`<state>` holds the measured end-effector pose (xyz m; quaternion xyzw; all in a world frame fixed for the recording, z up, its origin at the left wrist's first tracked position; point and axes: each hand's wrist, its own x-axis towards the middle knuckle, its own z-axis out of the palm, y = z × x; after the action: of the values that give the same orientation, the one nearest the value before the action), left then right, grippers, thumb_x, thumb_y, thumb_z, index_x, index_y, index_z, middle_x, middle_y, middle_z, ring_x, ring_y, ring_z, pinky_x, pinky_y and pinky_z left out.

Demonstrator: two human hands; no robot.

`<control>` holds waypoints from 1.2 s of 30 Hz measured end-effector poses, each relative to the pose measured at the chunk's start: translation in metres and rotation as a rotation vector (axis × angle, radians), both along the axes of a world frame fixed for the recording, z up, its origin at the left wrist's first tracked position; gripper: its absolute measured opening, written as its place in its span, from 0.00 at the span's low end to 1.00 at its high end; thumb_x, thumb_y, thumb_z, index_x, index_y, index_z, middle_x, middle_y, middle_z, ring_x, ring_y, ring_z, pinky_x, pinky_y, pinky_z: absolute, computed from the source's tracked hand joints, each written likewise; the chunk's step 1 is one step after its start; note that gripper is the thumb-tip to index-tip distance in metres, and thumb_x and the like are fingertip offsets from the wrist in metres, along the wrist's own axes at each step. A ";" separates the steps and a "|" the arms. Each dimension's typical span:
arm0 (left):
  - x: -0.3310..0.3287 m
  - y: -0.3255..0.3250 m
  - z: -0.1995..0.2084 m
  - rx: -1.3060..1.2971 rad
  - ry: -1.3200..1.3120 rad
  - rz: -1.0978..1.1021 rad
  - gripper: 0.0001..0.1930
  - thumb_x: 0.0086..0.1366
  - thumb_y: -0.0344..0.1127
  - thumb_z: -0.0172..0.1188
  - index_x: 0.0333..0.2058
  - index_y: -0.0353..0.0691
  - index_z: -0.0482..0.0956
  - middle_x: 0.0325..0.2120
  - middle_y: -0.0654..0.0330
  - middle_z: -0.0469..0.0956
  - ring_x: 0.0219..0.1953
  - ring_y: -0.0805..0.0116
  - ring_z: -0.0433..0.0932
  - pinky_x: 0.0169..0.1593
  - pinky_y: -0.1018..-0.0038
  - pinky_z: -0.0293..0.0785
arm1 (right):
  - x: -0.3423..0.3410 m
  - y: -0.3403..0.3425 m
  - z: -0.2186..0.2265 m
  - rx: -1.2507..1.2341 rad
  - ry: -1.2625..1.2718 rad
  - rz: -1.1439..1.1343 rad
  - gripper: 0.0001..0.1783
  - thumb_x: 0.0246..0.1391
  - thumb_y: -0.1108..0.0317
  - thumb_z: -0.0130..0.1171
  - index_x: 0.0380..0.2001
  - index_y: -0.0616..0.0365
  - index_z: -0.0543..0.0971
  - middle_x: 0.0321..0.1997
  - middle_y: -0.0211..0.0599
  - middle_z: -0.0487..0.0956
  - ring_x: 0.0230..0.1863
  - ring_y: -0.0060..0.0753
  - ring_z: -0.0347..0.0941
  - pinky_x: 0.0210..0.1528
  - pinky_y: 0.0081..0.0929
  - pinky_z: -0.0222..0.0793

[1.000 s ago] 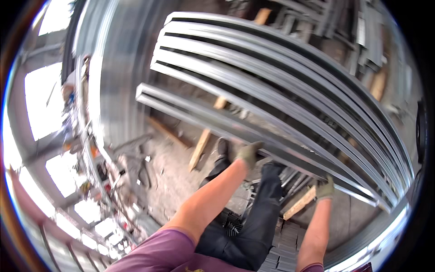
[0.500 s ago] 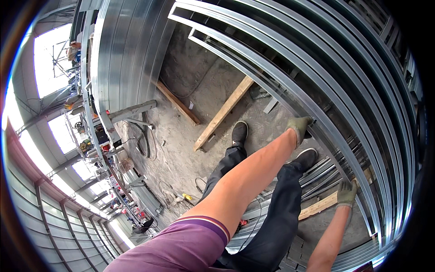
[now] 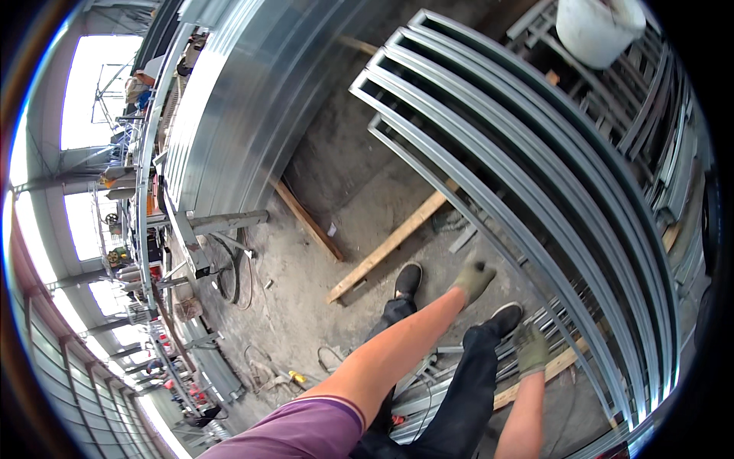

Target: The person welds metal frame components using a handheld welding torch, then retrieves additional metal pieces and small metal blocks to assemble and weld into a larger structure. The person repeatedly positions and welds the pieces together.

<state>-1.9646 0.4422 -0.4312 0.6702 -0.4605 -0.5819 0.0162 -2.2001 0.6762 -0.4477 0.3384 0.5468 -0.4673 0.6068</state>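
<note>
The left grip (image 3: 474,281) is hanging above the floor (image 3: 306,306), apart from the nearest metal frame (image 3: 489,229); its gloved fingers are appearing curled, but how far they are closing cannot be told. The right grip (image 3: 532,348) is hovering just beside that frame's near rail, a gap showing; blur is hiding its finger state. Bare floor is extending left of the left grip, with a wooden beam (image 3: 390,249) crossing it and a sheet-metal stack (image 3: 237,130) bounding it farther ahead and left. The remaining frames (image 3: 527,145) are standing close together beyond the nearest one, limiting room ahead and right of both grips. The nearest frame is pointing one narrow end ahead and left of the left grip; its long axis is running diagonally past both grips toward the right grip's right and rear.
</note>
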 end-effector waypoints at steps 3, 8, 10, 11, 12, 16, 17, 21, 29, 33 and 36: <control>0.079 0.023 0.047 0.002 -0.123 -0.148 0.32 0.70 0.54 0.60 0.59 0.28 0.80 0.57 0.36 0.82 0.64 0.42 0.80 0.66 0.55 0.74 | 0.039 -0.024 0.054 0.022 0.036 0.225 0.15 0.70 0.56 0.62 0.49 0.56 0.82 0.42 0.44 0.87 0.37 0.43 0.85 0.38 0.42 0.84; 0.239 0.039 0.156 0.257 -0.314 -0.095 0.33 0.68 0.53 0.59 0.60 0.29 0.80 0.58 0.33 0.80 0.64 0.40 0.79 0.67 0.54 0.74 | 0.052 -0.012 0.118 -0.081 0.150 0.399 0.15 0.68 0.57 0.62 0.49 0.54 0.82 0.43 0.44 0.85 0.43 0.51 0.84 0.49 0.56 0.81; 0.319 0.085 0.188 0.120 -0.431 0.004 0.35 0.68 0.53 0.58 0.64 0.28 0.78 0.62 0.34 0.79 0.67 0.41 0.77 0.71 0.57 0.71 | 0.013 0.023 0.069 -0.058 0.014 0.448 0.15 0.66 0.57 0.63 0.47 0.55 0.83 0.42 0.43 0.85 0.42 0.51 0.84 0.48 0.57 0.80; 0.344 0.088 0.223 0.156 -0.429 0.049 0.38 0.68 0.53 0.58 0.66 0.26 0.76 0.65 0.35 0.76 0.69 0.42 0.75 0.73 0.58 0.68 | 0.002 0.031 0.055 -0.090 0.069 0.435 0.14 0.64 0.57 0.64 0.45 0.55 0.83 0.39 0.42 0.86 0.42 0.51 0.84 0.47 0.57 0.80; 0.383 0.117 0.241 0.121 -0.475 0.098 0.38 0.69 0.54 0.57 0.66 0.26 0.76 0.65 0.35 0.76 0.70 0.43 0.75 0.73 0.59 0.69 | -0.002 0.037 0.043 -0.121 0.099 0.436 0.14 0.62 0.57 0.65 0.43 0.54 0.83 0.36 0.41 0.86 0.42 0.51 0.85 0.45 0.57 0.80; 0.455 0.228 0.312 0.247 -0.617 0.399 0.38 0.64 0.55 0.57 0.67 0.36 0.78 0.65 0.38 0.76 0.70 0.42 0.74 0.73 0.59 0.68 | -0.025 -0.025 0.067 -0.055 0.323 1.069 0.25 0.57 0.58 0.71 0.56 0.51 0.80 0.53 0.47 0.83 0.57 0.51 0.80 0.58 0.52 0.76; 0.456 0.275 0.325 0.167 -0.710 0.509 0.34 0.64 0.55 0.57 0.61 0.36 0.83 0.59 0.36 0.81 0.64 0.41 0.79 0.68 0.55 0.73 | -0.034 -0.036 0.056 -0.073 0.341 1.229 0.28 0.56 0.58 0.72 0.59 0.50 0.80 0.57 0.48 0.83 0.61 0.51 0.79 0.62 0.51 0.75; 0.385 0.424 0.396 0.243 -0.627 1.081 0.27 0.62 0.51 0.61 0.47 0.31 0.89 0.48 0.38 0.87 0.54 0.42 0.86 0.59 0.56 0.79 | -0.022 -0.135 0.079 -0.185 0.487 1.649 0.23 0.57 0.62 0.69 0.55 0.53 0.79 0.49 0.48 0.82 0.50 0.50 0.79 0.50 0.49 0.75; 0.127 0.666 0.301 0.519 -0.329 0.309 0.27 0.72 0.56 0.55 0.56 0.43 0.87 0.55 0.45 0.85 0.57 0.43 0.85 0.60 0.56 0.79 | 0.122 -0.310 0.229 -0.207 0.611 1.904 0.12 0.64 0.68 0.56 0.49 0.57 0.76 0.28 0.45 0.83 0.19 0.45 0.79 0.17 0.47 0.76; 0.107 0.570 0.285 0.574 -0.130 1.065 0.34 0.70 0.64 0.55 0.55 0.40 0.87 0.58 0.40 0.82 0.64 0.44 0.80 0.64 0.57 0.77 | 0.187 -0.371 0.245 -0.256 0.755 1.999 0.14 0.67 0.64 0.55 0.53 0.54 0.73 0.29 0.46 0.82 0.20 0.47 0.81 0.16 0.46 0.74; 0.130 0.545 0.287 0.536 -0.126 1.239 0.32 0.70 0.62 0.56 0.55 0.39 0.87 0.57 0.40 0.83 0.62 0.43 0.81 0.63 0.57 0.77 | 0.238 -0.388 0.220 -0.353 0.643 2.053 0.13 0.67 0.62 0.57 0.51 0.52 0.73 0.28 0.46 0.83 0.18 0.48 0.80 0.16 0.47 0.73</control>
<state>-1.8344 0.9876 -0.1438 0.8238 0.1686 -0.5192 0.1530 -1.9623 0.2877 -0.2274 -0.5094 0.6270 0.1238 0.5762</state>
